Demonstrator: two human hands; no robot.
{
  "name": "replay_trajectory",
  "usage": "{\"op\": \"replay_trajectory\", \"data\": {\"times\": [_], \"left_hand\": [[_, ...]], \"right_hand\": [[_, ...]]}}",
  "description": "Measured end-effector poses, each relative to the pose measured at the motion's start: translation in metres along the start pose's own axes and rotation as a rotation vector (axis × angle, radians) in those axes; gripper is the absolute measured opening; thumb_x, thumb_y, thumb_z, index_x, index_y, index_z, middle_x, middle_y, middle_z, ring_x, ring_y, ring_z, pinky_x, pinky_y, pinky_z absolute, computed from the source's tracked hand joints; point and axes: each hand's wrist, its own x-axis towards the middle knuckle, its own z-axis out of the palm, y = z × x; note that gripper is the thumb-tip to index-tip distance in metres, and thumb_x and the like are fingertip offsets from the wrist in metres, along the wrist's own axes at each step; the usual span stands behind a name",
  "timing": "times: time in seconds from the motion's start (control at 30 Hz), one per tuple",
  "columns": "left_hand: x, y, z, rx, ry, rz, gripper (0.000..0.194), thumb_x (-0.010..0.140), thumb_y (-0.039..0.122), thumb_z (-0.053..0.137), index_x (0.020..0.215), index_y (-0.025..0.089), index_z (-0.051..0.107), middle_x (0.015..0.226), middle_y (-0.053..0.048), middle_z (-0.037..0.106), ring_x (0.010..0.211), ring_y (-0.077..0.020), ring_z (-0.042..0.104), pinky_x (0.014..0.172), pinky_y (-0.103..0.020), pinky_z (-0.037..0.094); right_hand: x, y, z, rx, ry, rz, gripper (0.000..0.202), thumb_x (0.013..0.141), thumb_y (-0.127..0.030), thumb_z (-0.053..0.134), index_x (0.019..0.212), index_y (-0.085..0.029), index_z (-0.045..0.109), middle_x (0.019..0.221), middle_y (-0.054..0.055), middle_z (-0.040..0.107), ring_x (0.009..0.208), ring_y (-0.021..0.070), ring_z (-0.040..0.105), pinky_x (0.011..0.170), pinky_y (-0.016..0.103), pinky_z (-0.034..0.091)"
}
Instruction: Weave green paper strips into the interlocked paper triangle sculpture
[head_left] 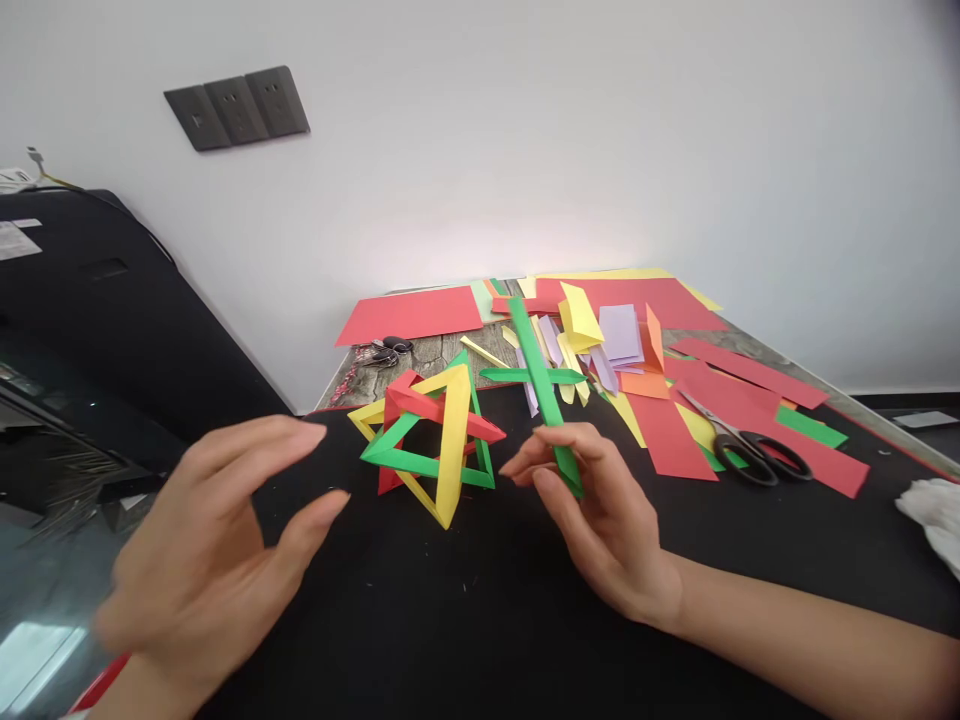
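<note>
A green paper strip (pixel 534 360) is held in the right hand (pixel 604 520), and a paper star (pixel 454 440) sits between the two hands.
The low end of the strip is pinched by the right thumb and fingers, and its top is tipped up and a bit to the left. Nothing is held by the left hand (pixel 217 530) — its thumb and fingers are spread apart. The star, built of red, yellow and green bands, is set on the black cloth (pixel 480 640), near both hands. A short green piece (pixel 495 375) is crossed by the strip; whether they are joined cannot be told. Farther out, folded papers (pixel 621 333) are heaped — and black-handled scissors (pixel 739 435) are laid on red paper (pixel 806 445) at the right.
</note>
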Motion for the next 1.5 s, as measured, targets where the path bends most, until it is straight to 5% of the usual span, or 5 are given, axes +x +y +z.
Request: {"op": "replay_trajectory", "data": {"times": [0.3,0.43,0.63,1.1,1.5], "left_hand": [[0.003,-0.031,0.044,-0.173,0.085,0.139,0.031,0.092,0.026,0.051,0.121,0.026,0.064,0.102,-0.006,0.066,0.087,-0.0216,0.066,0.072,-0.044,0.058],[-0.006,-0.037,0.042,-0.089,0.115,0.279,0.034,0.09,0.034,0.055,0.122,0.032,0.065,0.106,-0.009,0.063,0.091,-0.0258,0.064,0.07,-0.047,0.057],[-0.01,-0.048,0.036,-0.014,-0.156,0.337,0.043,0.075,0.044,0.076,0.113,0.029,0.065,0.109,-0.007,0.057,0.094,-0.0244,0.063,0.08,-0.044,0.057],[0.001,-0.046,0.032,0.063,-0.245,0.43,0.028,0.081,0.029,0.071,0.107,0.018,0.064,0.092,-0.007,0.064,0.092,-0.0246,0.061,0.074,-0.04,0.052],[0.003,-0.049,0.034,0.107,-0.22,0.392,0.021,0.085,0.03,0.069,0.106,0.032,0.066,0.082,-0.001,0.067,0.084,-0.0231,0.064,0.069,-0.039,0.054]], "right_hand": [[0.009,0.008,-0.004,-0.077,0.164,0.21,0.009,0.099,-0.022,0.044,0.1,-0.026,0.053,0.078,-0.003,0.055,0.069,0.0106,0.06,0.066,0.026,0.052],[0.012,0.01,-0.003,-0.043,0.095,0.264,0.018,0.101,-0.025,0.039,0.106,-0.025,0.057,0.083,-0.001,0.054,0.073,0.0111,0.061,0.069,0.027,0.054],[0.011,0.014,0.0,-0.048,0.055,0.338,0.017,0.096,-0.024,0.049,0.111,-0.025,0.057,0.088,0.001,0.053,0.077,0.0117,0.061,0.07,0.026,0.058],[0.014,0.011,-0.001,-0.131,0.058,0.434,0.015,0.092,-0.026,0.052,0.106,-0.023,0.057,0.086,0.0,0.055,0.06,0.0086,0.056,0.057,0.022,0.055],[0.015,0.013,-0.001,-0.015,0.103,0.461,0.025,0.097,-0.037,0.046,0.105,-0.022,0.063,0.085,0.003,0.059,0.072,0.0128,0.059,0.061,0.024,0.058]]}}
